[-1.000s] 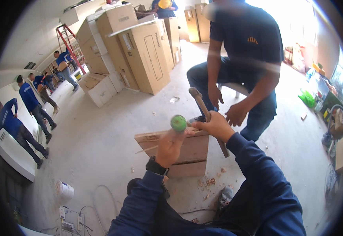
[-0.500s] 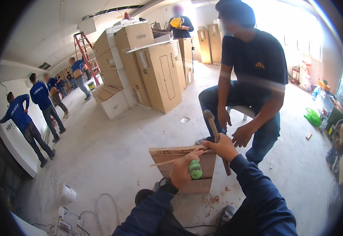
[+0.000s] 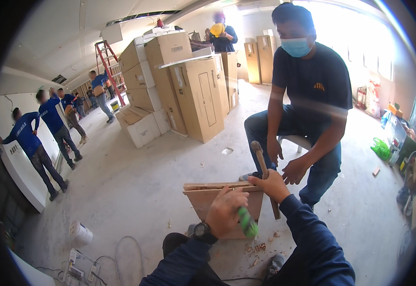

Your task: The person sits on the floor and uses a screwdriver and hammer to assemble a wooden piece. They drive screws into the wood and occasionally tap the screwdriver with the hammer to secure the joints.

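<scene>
Both bare hands, in dark blue sleeves, are near each other, each closed on its own tool: the left hand [image 3: 224, 212] around a green handle, the right hand [image 3: 271, 185] clamped on a hammer.

Largest to smallest: a pale, dusty concrete floor [image 3: 155, 195] spreads through a bright room. Toward its far side stands a tall stack of cardboard cartons [image 3: 196, 95]. Right of the stack, a person in a dark T-shirt [image 3: 308, 90] sits facing the work, forearms resting over the knees. Near the floor's left edge, people in blue shirts stand by a white wall, and a red stepladder [image 3: 109, 66] rises behind them.

Nearest the wearer, a wooden box [image 3: 202, 202] rests on the floor, its top edge rough and splintered. A white bucket [image 3: 81, 232] sits toward the floor's near left corner. The hammer [image 3: 261, 159] slants across the right end of the box's top edge, head end up, shaft pointing down. The green-handled tool [image 3: 247, 223], blurred, angles down in front of the box's near face; its working end is hidden. Wood chips [image 3: 260, 247] lie scattered beside the box's lower right corner.
</scene>
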`<state>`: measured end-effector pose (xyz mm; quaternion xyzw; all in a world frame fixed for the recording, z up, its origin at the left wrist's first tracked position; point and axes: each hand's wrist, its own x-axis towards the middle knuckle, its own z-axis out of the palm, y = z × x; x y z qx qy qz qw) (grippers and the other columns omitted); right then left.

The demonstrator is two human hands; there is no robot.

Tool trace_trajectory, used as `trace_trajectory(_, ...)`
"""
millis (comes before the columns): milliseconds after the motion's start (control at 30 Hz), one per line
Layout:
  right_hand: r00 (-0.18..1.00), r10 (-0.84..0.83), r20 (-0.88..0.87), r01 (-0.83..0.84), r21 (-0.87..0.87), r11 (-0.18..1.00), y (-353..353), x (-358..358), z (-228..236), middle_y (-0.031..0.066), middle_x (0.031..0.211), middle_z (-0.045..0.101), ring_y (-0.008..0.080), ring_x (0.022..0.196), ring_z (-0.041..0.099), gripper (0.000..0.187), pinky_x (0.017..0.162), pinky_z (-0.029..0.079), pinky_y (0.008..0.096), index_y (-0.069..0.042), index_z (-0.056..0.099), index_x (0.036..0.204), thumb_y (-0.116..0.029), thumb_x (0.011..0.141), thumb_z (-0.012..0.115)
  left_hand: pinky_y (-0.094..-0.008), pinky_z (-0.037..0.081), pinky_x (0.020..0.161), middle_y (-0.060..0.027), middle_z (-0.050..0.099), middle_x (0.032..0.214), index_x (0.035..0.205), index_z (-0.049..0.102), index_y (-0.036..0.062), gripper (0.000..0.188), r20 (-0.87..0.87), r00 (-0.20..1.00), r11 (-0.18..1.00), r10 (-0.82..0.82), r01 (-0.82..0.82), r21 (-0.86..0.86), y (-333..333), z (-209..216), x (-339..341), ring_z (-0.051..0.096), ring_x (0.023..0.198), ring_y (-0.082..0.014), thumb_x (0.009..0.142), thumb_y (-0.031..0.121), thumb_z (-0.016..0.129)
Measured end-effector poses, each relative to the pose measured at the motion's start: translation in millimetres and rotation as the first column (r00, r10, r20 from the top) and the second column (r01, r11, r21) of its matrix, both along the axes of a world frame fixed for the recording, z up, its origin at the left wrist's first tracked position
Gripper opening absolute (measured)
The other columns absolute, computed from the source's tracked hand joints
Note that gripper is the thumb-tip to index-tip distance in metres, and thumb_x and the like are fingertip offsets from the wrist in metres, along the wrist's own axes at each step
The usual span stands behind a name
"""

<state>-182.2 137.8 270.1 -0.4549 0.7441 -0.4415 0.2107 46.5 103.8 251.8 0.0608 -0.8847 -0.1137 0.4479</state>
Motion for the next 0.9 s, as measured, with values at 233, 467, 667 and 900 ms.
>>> trace_trajectory(233, 1.0, 0.017, -0.017, -0.018, -0.049, 0.999, -2.0, -2.6, -4.4, 0.0137, 0.081, 0.065, 0.0226, 0.075, 0.065, 0.068, 0.067, 0.052, 0.0351, 0.005, 0.064, 0.09, -0.059, 0.077, 0.083, -0.035, 0.055, 0.091, -0.0172, 0.073, 0.112, 0.121, 0.052, 0.0016, 0.023, -0.109, 0.991, 0.775, -0.076, 0.127, 0.619, -48.2, 35.0, -15.8, 0.073, 0.098, -0.0222, 0.112, 0.018, 0.039)
trace_trajectory(467, 0.998, 0.039, 0.048, -0.037, -0.041, 0.998, 1.9, 0.4, 1.0, 0.013, 0.082, 0.065, 0.0213, 0.075, 0.065, 0.067, 0.067, 0.051, 0.0338, 0.005, 0.064, 0.092, -0.058, 0.077, 0.083, -0.0421, 0.053, 0.104, -0.0255, 0.063, 0.131, 0.131, 0.038, 0.0057, 0.024, -0.256, 0.913, 0.363, -0.318, 0.367, 0.856, -77.8, 47.6, -26.1, 0.066, 0.12, -0.0343, 0.111, 0.018, 0.042)
trace_trajectory(667, 0.994, 0.077, 0.08, -0.076, -0.024, 0.997, 2.4, -0.7, 6.3, 0.0156, 0.085, 0.072, 0.0232, 0.079, 0.069, 0.059, 0.073, 0.054, 0.0356, 0.006, 0.07, 0.091, -0.049, 0.077, 0.084, -0.0354, 0.057, 0.095, -0.0156, 0.062, 0.127, 0.132, 0.043, 0.0049, 0.027, -0.281, 0.92, 0.359, -0.275, 0.369, 0.857, -72.8, 58.4, -38.8, 0.069, 0.115, -0.0287, 0.107, 0.01, 0.052)
trace_trajectory(900, 0.997, 0.031, 0.068, -0.031, -0.002, 1.0, -11.4, -10.1, -17.9, 0.0197, 0.093, 0.07, 0.0294, 0.089, 0.068, 0.066, 0.08, 0.053, 0.0378, 0.006, 0.065, 0.095, -0.055, 0.076, 0.083, -0.039, 0.056, 0.1, -0.0164, 0.07, 0.12, 0.14, 0.053, -0.0029, 0.042, -0.299, 0.916, 0.441, -0.268, 0.393, 0.807, -82.0, 80.1, -49.3, 0.068, 0.117, -0.0269, 0.098, 0.0, 0.062)
